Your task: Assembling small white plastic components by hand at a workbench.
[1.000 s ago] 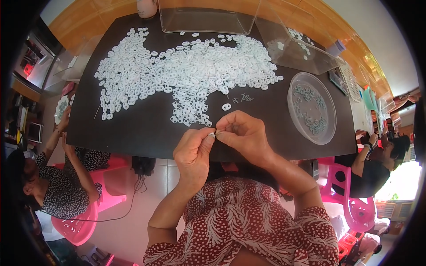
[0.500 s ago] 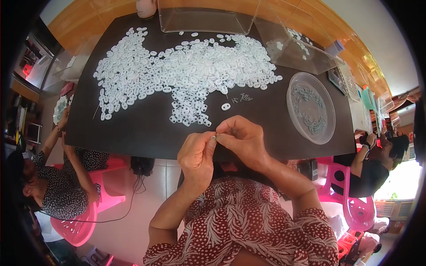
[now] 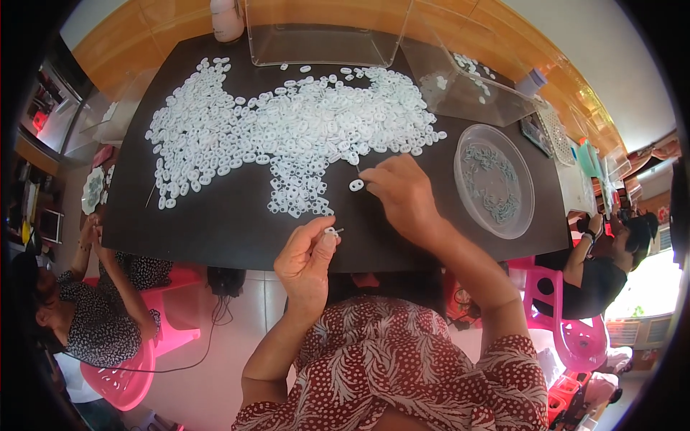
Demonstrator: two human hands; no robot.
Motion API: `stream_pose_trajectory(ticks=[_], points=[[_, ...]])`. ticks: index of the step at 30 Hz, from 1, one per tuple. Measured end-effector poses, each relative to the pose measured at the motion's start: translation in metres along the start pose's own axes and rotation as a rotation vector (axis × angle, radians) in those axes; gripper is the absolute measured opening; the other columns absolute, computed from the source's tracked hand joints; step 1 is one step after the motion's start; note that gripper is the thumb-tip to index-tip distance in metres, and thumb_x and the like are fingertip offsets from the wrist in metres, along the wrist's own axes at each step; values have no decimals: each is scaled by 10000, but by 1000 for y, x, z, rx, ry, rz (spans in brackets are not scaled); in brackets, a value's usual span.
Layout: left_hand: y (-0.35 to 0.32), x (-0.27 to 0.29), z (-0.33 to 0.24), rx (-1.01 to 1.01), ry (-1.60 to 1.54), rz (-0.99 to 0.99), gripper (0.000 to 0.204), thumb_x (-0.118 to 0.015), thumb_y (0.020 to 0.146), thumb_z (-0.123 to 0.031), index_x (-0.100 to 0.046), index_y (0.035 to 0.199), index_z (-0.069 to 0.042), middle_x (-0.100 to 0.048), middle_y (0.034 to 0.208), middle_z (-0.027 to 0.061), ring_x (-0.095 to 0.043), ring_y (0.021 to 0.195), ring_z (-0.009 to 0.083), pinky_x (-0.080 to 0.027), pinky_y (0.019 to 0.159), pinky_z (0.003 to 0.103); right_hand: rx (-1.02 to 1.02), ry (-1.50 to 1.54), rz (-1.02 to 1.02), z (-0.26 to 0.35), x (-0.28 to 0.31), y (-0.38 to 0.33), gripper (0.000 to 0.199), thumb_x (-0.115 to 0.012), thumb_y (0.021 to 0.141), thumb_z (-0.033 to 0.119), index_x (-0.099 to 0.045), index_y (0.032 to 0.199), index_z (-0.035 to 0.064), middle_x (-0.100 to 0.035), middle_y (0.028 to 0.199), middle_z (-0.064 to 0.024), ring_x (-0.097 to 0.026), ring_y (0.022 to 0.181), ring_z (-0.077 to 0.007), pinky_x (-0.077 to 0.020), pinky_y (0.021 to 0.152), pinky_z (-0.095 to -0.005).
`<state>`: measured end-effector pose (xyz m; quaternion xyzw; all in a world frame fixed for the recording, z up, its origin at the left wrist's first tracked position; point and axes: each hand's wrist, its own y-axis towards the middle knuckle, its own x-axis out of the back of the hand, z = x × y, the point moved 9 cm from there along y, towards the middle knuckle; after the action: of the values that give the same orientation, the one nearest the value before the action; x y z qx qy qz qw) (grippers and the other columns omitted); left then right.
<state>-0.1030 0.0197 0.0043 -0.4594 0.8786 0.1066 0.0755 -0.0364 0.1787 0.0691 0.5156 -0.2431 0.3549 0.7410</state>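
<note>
Just in front of the dark table's near edge, my left hand [image 3: 305,262] pinches a small white plastic piece [image 3: 330,231] between thumb and fingertips; a thin grey pin [image 3: 340,230] sticks out of it. My right hand [image 3: 404,197] is over the table with its fingers curled down, hiding the spot where loose grey pins lay; what its fingertips hold does not show. Beside them lies a single white two-hole oval piece [image 3: 356,185]. Beyond spreads a large heap of white oval pieces [image 3: 316,118], with a patch of smaller white pieces [image 3: 296,188] at its near side.
A round clear dish [image 3: 507,231] with grey pins stands on the right. Clear plastic boxes [image 3: 323,61] and a pale bottle [image 3: 228,20] are at the back. One person [image 3: 108,309] sits at the left, another [image 3: 604,287] at the right, on pink chairs [image 3: 539,287].
My right hand has left my left hand and moved forward to the loose grey pins. My left hand keeps the white piece, lower and slightly left in view.
</note>
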Motion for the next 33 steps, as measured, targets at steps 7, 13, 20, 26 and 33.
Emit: stream_pose_trajectory(ticks=[7,13,20,26,33], points=[[2,-1,0,-13,-12,4,188,-640,891,-59,-658,1059,24,-607,844,14,-569,732,71,-467,654,193,233,-234,229,12,-36,6,188,-576,685,-25,-626,861,19,-516,796,-100,-494,765,-277,-415,679,-370],[3,2,4,32,-109,-40,176,-645,882,-48,-657,1038,32,-623,819,34,-572,718,80,-466,643,195,270,-228,193,23,-33,0,75,-596,706,38,-528,735,37,-469,740,-106,-460,756,-260,-400,687,-366],[4,-6,7,162,-250,-1,164,-634,886,-52,-626,1016,47,-644,815,72,-581,707,103,-465,632,217,-510,689,219,-3,-27,-21,135,-673,816,58,-592,907,-1,-612,764,-57,-574,685,-167,-466,629,-301],[4,-8,2,141,-303,-40,161,-630,896,-60,-617,1017,45,-639,811,68,-589,724,103,-478,664,216,-772,1082,274,1,-39,-35,189,-629,869,38,-617,1049,-17,-643,818,-30,-578,740,-70,-477,669,-226],[3,-12,8,151,-386,-9,146,-623,899,-54,-616,1005,46,-647,826,79,-588,720,109,-474,653,222,-690,1270,210,20,-41,-36,151,-586,899,30,-637,1022,-42,-648,813,-63,-609,756,-98,-498,704,-228]])
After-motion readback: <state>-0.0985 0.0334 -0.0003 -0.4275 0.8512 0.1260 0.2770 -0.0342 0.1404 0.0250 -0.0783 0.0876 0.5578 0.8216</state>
